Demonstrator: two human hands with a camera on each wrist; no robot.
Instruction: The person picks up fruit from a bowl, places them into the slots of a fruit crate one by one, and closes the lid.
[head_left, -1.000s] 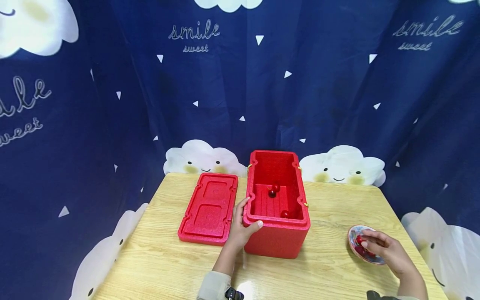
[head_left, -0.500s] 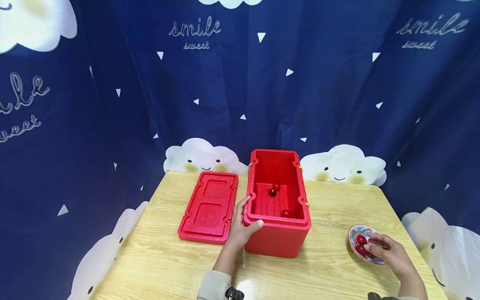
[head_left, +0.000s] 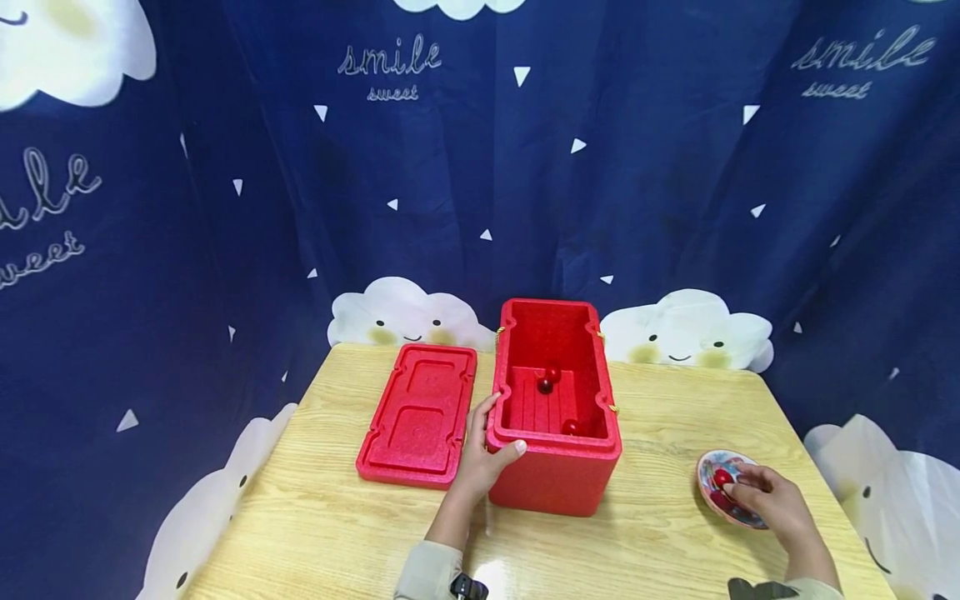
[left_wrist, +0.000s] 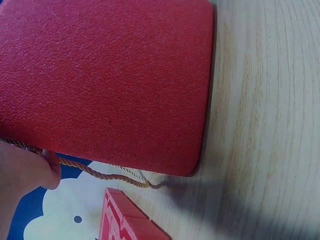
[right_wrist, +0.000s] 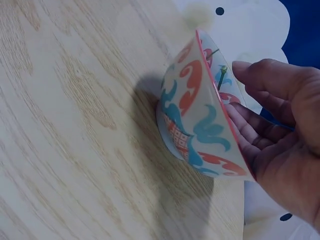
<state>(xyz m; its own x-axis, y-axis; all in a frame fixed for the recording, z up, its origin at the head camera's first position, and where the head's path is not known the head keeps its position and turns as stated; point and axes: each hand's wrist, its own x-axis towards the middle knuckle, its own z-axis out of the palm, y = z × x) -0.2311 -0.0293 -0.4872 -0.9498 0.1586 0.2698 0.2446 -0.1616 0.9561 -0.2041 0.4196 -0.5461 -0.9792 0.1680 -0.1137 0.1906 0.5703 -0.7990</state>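
Observation:
My left hand (head_left: 480, 458) holds the near left corner of a red foam box (head_left: 551, 479), its thumb on the front and its fingers along the left side. In the left wrist view a finger lies by the box's twisted gold cord (left_wrist: 105, 175). Dark red cherries (head_left: 572, 427) lie on the floor of the uncovered box. At the right, my right hand (head_left: 776, 504) reaches into a small patterned bowl (right_wrist: 195, 125) with red cherries (head_left: 723, 478) in it. In the right wrist view a gap shows between the thumb and fingers, beside a green stem (right_wrist: 222, 75).
The red lid (head_left: 417, 417) lies flat on the wooden table (head_left: 337, 542), left of the box. A dark blue curtain (head_left: 450, 167) with cloud prints stands behind the table and along both its sides. The bowl stands near the table's right edge.
My right hand shifts slightly left and deeper over the bowl, its thumb now nearer the cherries. The left hand, box and lid stay where they are.

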